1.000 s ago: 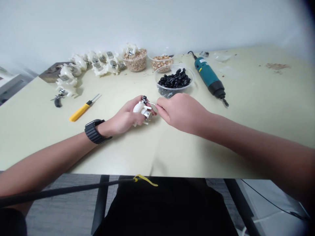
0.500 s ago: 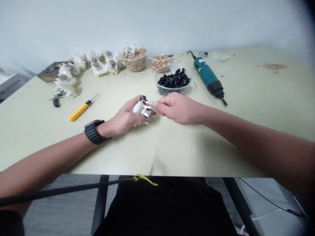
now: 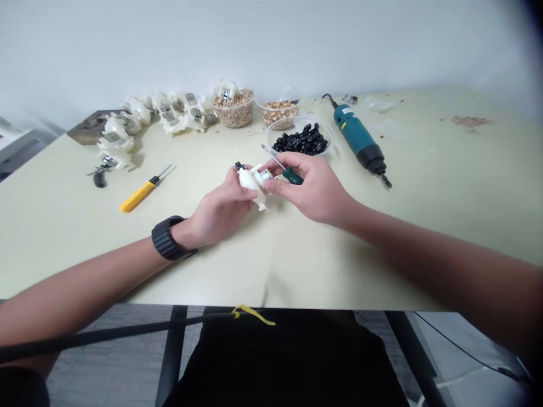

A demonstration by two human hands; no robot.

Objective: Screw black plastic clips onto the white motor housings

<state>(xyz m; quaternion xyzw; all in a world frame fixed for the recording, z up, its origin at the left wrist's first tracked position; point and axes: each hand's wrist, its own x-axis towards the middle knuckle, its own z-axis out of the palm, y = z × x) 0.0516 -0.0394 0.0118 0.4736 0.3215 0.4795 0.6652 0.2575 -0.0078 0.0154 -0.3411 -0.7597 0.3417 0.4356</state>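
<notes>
Above the middle of the table, my left hand (image 3: 223,209) is closed around a white plastic housing (image 3: 250,180) with a silver metal cylinder and a small black piece at its top. My right hand (image 3: 316,186) holds a small screwdriver (image 3: 292,176) with a green handle, its metal shaft slanting up to the left. The thumb and a finger of this hand also touch the silver end of the housing. Just behind the right hand stands a clear bowl (image 3: 328,148) of small black parts (image 3: 303,139).
A yellow-handled screwdriver (image 3: 138,196) lies to the left. Similar white housings (image 3: 116,138) line the back left, beside dark wire cutters (image 3: 100,178). Two tubs (image 3: 233,113) of small brownish pieces stand at the back. A green electric screwdriver (image 3: 358,135) lies at the right.
The housing has turned in my left hand. My right hand has swung the screwdriver, so its tip now points up and away from the housing, and its fingers have come onto the metal cylinder.
</notes>
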